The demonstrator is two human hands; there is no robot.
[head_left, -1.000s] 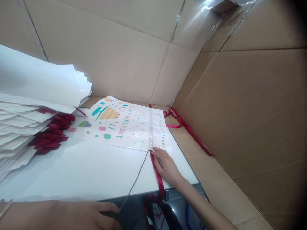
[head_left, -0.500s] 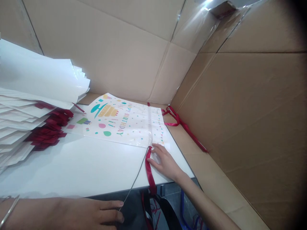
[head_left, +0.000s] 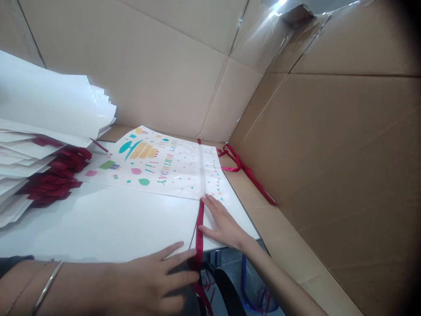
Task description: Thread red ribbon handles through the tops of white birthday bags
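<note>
A white plastic bag or sheet (head_left: 177, 171) printed "HAPPY BIRTHDAY", with a cake and balloons, lies flat on the white table. From the near end of a pale band across it, a dark red ribbon (head_left: 199, 232) runs down over the table's front edge. Beside the ribbon is a thin dark wire (head_left: 193, 235), its lower end hidden by my left hand. My left hand (head_left: 164, 274) is open, fingers spread, fingertips at the ribbon. My right hand (head_left: 222, 219) lies open, fingertips at the bag's near edge, thumb against the ribbon.
At the left stands a stack of white sheets (head_left: 55, 105) with dark red ribbon ends (head_left: 52, 184). Cardboard walls (head_left: 158, 66) rise behind and to the right. More red ribbon (head_left: 256, 180) trails there. Below the table edge are black straps (head_left: 226, 289) and a blue tube (head_left: 245, 281).
My left hand has moved up and right to the ribbon, its fingers spreading. The ribbon now hangs straighter. My right hand stays by the bag's edge. The view has shifted slightly.
</note>
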